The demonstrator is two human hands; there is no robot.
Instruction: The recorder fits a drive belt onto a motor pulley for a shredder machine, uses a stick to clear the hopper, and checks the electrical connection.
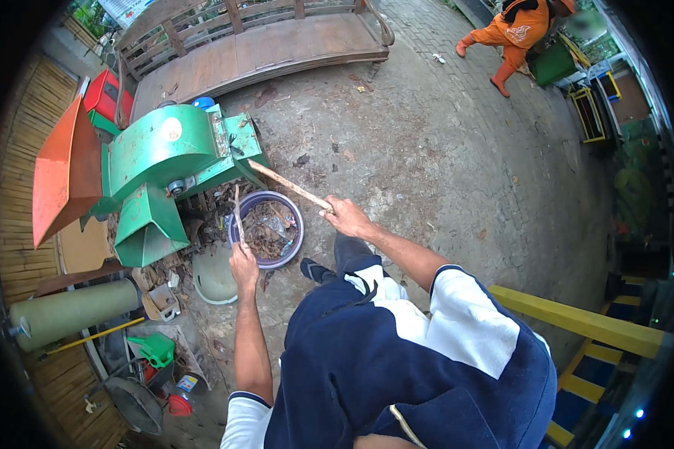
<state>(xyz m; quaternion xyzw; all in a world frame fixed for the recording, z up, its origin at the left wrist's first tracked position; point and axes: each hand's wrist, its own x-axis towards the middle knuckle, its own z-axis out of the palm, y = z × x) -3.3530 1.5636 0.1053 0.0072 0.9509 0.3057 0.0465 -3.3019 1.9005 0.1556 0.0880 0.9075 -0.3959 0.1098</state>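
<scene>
So, up and left of the purple-rimmed tub (300, 232) there's an orange hopper (69, 172) on a green shredder (161, 142). Left hand (243, 266) is wrapped around a short stick (238, 213) that crosses the tub's left rim; can't tell if it's touching. Tub's got dry leaves (263, 238) in it. Just up and right of the tub, the right hand (346, 217) grips a longer stick (288, 184), far end right by the shredder. Well off to the tub's upper right, somebody's in orange workwear (518, 34).

Pale brown along both sticks (290, 185), purple on the tub (300, 230), bright green over the machine (165, 138), vivid orange on its hopper (69, 168).
</scene>
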